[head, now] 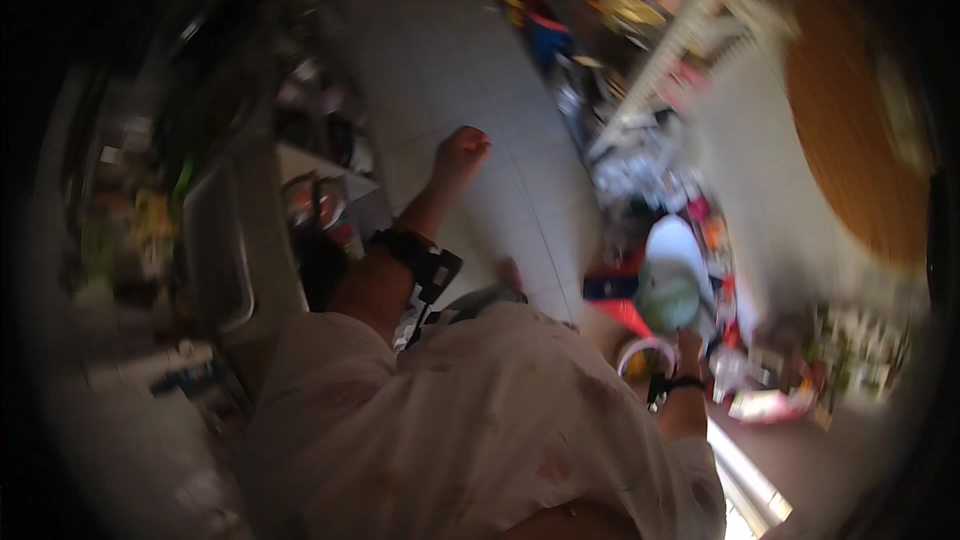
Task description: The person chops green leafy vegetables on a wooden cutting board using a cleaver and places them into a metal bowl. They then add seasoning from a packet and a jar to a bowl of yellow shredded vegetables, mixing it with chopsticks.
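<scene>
My left hand (463,152) is curled into a loose fist above the grey tiled floor (525,187), with nothing visible in it. A black strap with a small device (420,262) circles that forearm. Low on the right, my right hand (688,352) meets the lower edge of a pale green, rounded vessel (667,300), perhaps a plastic bowl; its fingers appear closed on that rim, though blur hides the grip. Behind the vessel lies a whitish oval thing (675,240). Just left of the right hand is a round container with a pale rim (626,360) and something yellow inside.
On the left runs a counter with a metal-rimmed basin (247,277), above a white shelf (322,161) holding blurred items. Plastic bags (645,172) and mixed goods crowd the floor's right side. A round brown wooden surface (847,142) stands far right.
</scene>
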Demonstrator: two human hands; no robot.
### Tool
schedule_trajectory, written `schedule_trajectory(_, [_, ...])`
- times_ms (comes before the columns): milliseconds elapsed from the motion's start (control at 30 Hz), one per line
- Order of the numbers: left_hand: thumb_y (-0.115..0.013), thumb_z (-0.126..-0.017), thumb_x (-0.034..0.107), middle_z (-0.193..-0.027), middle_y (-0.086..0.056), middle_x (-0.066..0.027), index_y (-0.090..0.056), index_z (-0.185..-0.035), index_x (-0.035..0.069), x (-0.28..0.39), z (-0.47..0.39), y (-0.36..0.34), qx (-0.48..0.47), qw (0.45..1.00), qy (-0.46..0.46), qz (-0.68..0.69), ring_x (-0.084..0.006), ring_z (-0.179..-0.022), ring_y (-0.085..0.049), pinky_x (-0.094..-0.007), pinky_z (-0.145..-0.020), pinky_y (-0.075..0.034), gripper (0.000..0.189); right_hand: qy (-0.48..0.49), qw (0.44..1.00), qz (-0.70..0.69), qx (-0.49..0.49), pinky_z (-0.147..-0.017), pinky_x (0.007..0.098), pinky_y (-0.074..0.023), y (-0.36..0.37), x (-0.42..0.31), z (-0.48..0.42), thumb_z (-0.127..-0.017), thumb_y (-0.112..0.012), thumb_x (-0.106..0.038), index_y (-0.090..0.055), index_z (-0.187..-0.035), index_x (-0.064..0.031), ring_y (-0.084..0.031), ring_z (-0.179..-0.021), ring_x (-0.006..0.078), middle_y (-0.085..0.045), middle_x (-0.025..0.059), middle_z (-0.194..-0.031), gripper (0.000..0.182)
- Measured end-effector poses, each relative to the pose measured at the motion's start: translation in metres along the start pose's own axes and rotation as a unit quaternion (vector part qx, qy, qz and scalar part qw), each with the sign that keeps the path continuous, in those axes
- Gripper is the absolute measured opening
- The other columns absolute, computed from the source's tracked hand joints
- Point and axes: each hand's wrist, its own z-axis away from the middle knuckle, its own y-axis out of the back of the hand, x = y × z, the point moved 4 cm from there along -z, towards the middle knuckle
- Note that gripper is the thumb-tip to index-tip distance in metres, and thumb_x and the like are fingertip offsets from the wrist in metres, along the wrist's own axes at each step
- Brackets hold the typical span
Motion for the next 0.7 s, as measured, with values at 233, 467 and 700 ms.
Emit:
schedule_trajectory(233, [-0.053,-0.078,0.016,-0.082,-0.061,-0.0106,-0.058,-0.081,0.004,-0.07,0.046,0.184,0.236,0.961,0.136,-0.046,-0.0242,-0.079,-0.059,-0.0311,-0.066,-0.046,0.013,0.178,0.984,0.02,-0.005,-0.073,0.0314,-0.0453,0.075,-0.308,-0.139,-0.076,-0.06,-0.028,-0.064,-0.088,0.0007,-0.06,-0.077,0.0207,-0.064,0.0121,-0.085,0.031])
schedule_trajectory(467, [-0.054,-0.076,0.011,-0.073,-0.058,-0.009,-0.056,-0.072,0.003,-0.134,0.115,0.276,0.404,0.912,0.063,0.027,-0.0198,-0.065,-0.055,-0.0309,-0.057,-0.044,0.009,0.299,0.908,-0.172,-0.237,-0.061,0.0305,-0.0529,0.056,-0.543,-0.224,-0.08,-0.057,-0.014,-0.049,-0.109,0.0042,-0.061,-0.074,0.0203,-0.059,0.016,-0.091,0.035])
schedule_trajectory(700, [-0.055,-0.078,0.012,-0.064,-0.057,-0.0033,-0.058,-0.079,0.004,-0.18,0.142,0.337,0.525,0.84,0.118,0.07,-0.0104,-0.056,-0.054,-0.0235,-0.051,-0.043,0.009,0.397,0.841,-0.083,-0.358,-0.061,0.0289,-0.0518,0.011,-0.745,-0.237,-0.079,-0.058,-0.016,-0.055,-0.096,0.0039,-0.06,-0.071,0.0177,-0.06,0.011,-0.081,0.026])
